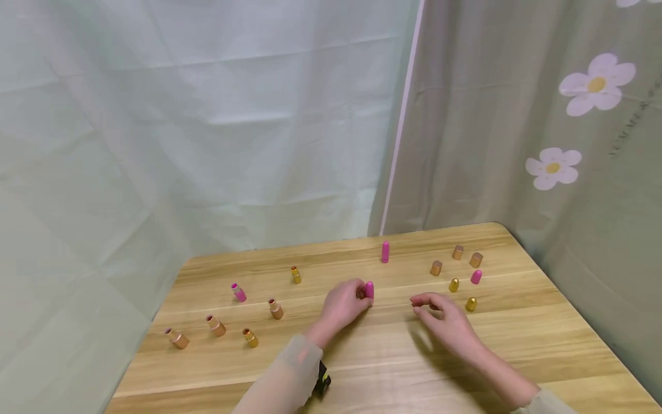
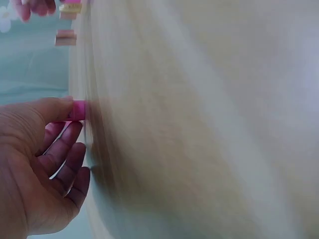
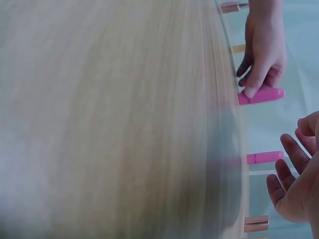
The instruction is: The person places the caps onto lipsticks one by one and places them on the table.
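My left hand [image 1: 345, 303] pinches a pink lipstick tube [image 1: 369, 289] between thumb and fingers; its cap is on and it stands upright at the tabletop. In the left wrist view the thumb covers part of that tube [image 2: 79, 110]. To its right, my right hand [image 1: 449, 325] hovers above the table with loosely bent fingers and nothing in them. A second capped pink lipstick tube [image 1: 385, 252] stands upright farther back, also seen in the right wrist view beyond the right hand's fingers [image 3: 285, 175].
Uncapped tubes stand at left: pink [image 1: 239, 292], gold [image 1: 296, 275], rose-gold [image 1: 276, 309] and others. Loose caps stand at right: rose-gold [image 1: 437, 268], gold [image 1: 470, 304], pink [image 1: 476, 277] and others. Curtains [image 1: 289, 144] hang behind the wooden table [image 1: 393, 368].
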Available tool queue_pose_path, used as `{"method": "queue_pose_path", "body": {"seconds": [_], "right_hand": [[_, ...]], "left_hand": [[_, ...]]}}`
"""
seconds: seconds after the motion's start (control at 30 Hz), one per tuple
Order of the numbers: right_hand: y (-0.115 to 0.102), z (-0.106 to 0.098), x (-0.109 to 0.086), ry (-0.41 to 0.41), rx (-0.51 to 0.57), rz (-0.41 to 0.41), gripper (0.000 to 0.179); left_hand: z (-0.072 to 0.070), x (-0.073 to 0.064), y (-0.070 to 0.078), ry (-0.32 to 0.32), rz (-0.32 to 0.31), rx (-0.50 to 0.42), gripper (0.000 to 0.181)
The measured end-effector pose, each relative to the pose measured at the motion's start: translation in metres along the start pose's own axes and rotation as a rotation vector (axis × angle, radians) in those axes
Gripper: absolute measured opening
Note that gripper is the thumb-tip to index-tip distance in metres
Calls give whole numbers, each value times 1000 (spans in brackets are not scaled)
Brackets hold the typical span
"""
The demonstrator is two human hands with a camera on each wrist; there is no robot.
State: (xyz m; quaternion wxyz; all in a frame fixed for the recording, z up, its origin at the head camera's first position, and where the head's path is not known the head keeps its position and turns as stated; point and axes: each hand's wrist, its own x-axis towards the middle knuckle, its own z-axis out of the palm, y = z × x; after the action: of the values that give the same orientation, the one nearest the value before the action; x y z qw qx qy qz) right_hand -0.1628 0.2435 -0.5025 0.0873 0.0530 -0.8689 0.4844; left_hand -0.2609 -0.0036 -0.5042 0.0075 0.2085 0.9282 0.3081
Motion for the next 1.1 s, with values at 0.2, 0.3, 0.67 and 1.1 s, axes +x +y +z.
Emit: {"method": "queue_pose_path", "body": {"seconds": [0.2,0.3,0.67,1.1], "right_hand": [[2,-2,-1,22,9,-28,21],[1,-1,-1,22,32,-22,21],[4,5,-3,29,46,1,19],[6,1,-2,27,36,9,19]], "left_hand": [[4,27,0,30,-58,-5,17],[4,37,-1,35,-83,-10,18],[-1,60,-15,50,-249,-69,25],[-6,75,-16,70,-301,-144,19]]}}
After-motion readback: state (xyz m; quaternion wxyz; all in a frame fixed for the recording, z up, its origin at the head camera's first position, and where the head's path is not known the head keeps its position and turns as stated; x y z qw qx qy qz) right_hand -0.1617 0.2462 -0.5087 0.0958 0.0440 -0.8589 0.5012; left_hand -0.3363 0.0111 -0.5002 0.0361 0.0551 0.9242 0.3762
